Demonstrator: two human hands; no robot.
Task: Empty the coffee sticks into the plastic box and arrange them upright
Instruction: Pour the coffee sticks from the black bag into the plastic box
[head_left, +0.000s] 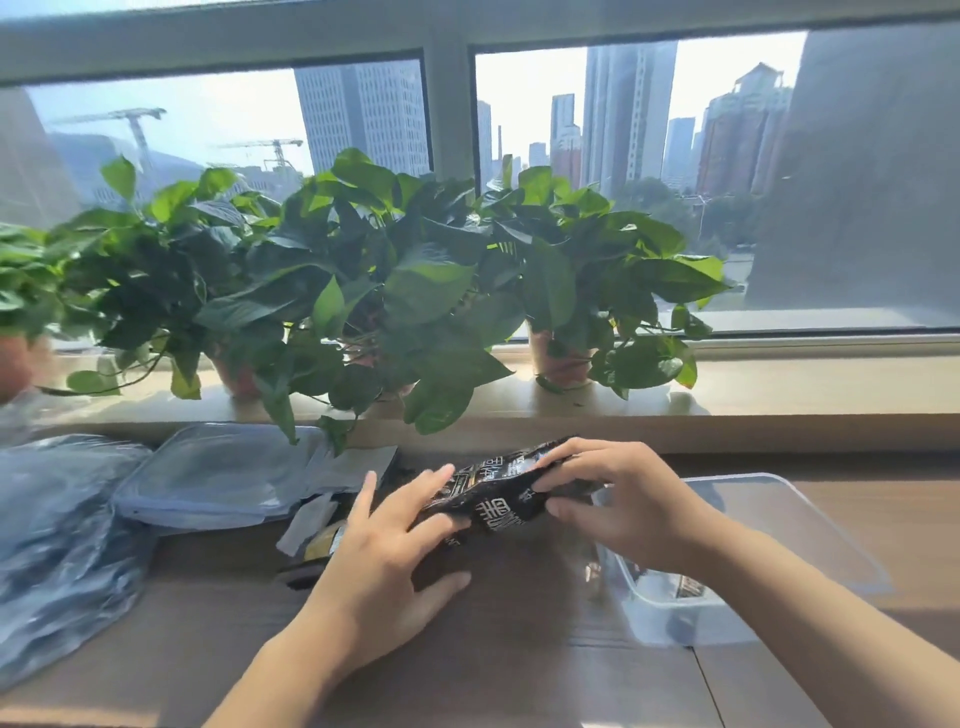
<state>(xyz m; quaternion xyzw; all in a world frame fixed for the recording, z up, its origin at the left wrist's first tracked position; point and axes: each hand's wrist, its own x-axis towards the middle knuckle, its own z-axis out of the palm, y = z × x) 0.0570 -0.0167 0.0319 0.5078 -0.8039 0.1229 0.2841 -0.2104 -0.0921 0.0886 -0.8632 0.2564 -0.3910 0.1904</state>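
Head view has the coffee pack lying left-to-right above the table, right hand pinching its right end, left hand laying near-straight fingers on its left end, plastic box just rightward, nearer the right hand.

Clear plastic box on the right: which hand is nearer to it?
Right. The right hand pinches the black coffee bag just left of the plastic box, forearm crossing over it. The left hand touches the bag's other end, farther left.
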